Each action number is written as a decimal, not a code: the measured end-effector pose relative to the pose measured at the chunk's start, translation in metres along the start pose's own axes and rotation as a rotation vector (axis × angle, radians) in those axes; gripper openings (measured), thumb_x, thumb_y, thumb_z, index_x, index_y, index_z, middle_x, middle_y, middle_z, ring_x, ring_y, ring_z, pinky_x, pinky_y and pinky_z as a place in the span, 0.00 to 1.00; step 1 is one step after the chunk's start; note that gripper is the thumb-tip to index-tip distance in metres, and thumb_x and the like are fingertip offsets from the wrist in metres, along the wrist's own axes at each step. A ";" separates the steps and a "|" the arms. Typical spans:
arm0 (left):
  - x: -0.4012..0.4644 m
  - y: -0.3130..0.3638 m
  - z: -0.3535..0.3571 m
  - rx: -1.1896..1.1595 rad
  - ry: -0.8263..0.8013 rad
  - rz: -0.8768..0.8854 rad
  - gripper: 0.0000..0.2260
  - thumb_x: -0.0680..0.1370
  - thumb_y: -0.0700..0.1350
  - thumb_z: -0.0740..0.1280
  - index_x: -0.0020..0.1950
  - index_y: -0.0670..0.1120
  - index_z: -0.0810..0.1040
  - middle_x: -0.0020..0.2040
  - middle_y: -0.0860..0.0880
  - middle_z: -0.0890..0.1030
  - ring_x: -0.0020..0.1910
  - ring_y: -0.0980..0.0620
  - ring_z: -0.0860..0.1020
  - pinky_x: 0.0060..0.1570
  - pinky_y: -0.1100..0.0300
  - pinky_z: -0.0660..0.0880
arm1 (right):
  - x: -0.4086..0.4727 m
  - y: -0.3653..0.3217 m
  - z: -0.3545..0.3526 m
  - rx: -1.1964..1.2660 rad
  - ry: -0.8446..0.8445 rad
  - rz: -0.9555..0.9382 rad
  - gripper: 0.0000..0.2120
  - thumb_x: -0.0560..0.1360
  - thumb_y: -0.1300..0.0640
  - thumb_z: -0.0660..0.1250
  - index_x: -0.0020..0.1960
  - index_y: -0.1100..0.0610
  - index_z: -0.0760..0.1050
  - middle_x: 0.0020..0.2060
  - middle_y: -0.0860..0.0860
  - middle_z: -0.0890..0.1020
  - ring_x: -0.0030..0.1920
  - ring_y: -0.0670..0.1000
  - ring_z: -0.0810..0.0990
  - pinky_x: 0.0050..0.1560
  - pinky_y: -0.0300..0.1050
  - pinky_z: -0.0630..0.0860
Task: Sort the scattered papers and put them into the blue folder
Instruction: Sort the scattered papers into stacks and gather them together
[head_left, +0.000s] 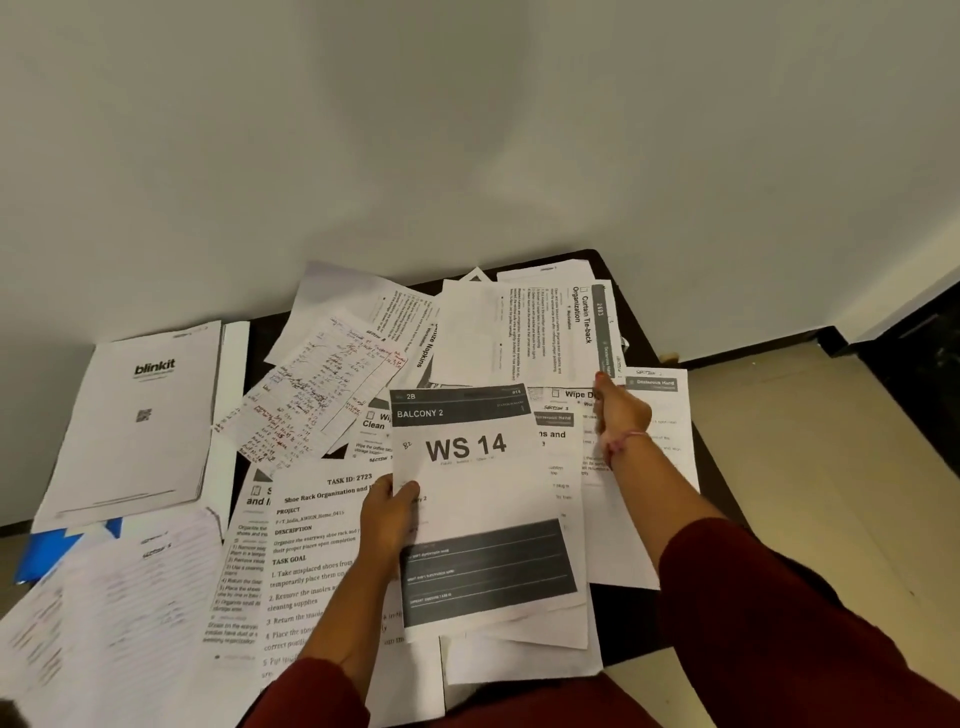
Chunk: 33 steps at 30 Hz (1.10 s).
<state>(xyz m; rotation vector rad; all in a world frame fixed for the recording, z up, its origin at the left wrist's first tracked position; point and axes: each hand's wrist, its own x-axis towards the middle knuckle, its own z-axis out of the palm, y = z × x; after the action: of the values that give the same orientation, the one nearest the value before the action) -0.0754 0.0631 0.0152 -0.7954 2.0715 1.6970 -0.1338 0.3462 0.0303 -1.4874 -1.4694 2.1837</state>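
The blue folder (44, 553) lies at the near left of the bench (722, 467), mostly under papers, well left of both hands. The left hand (387, 512) pinches the "WS 14" sheet (478, 499) at its left edge, thumb on top. Farther right, the right hand (621, 410) reaches with fingers touching the "Curtain Tie-back" sheet (545, 332); I cannot tell whether it grips.

blue folder (44, 553): mostly under papers | right hand (621, 410): fingertips hidden | lower-left sheets (104, 613): blurred, cut off
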 end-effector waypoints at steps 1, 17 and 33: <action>-0.001 0.000 0.000 0.019 0.000 0.011 0.11 0.78 0.40 0.63 0.60 0.41 0.74 0.53 0.44 0.81 0.47 0.47 0.79 0.41 0.56 0.77 | 0.003 -0.005 0.004 0.018 0.004 0.018 0.09 0.74 0.57 0.71 0.51 0.61 0.78 0.31 0.50 0.77 0.16 0.41 0.72 0.18 0.32 0.67; -0.015 0.004 -0.006 -0.056 0.016 0.112 0.09 0.81 0.42 0.61 0.60 0.45 0.74 0.54 0.43 0.81 0.52 0.43 0.80 0.55 0.45 0.77 | -0.005 -0.061 0.014 -0.335 0.139 -0.665 0.11 0.82 0.61 0.51 0.62 0.64 0.63 0.49 0.51 0.74 0.50 0.52 0.77 0.42 0.42 0.78; -0.051 0.027 -0.018 -0.281 -0.085 0.160 0.08 0.80 0.44 0.64 0.57 0.47 0.78 0.50 0.48 0.85 0.49 0.49 0.83 0.51 0.51 0.79 | -0.030 -0.103 -0.013 -0.450 -0.321 -0.577 0.11 0.81 0.63 0.54 0.58 0.57 0.72 0.49 0.55 0.82 0.45 0.54 0.81 0.50 0.57 0.80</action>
<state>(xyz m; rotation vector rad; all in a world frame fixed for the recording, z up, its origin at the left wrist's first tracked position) -0.0508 0.0594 0.0707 -0.6372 1.9094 2.1036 -0.1491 0.3911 0.1277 -0.6506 -2.2581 1.8557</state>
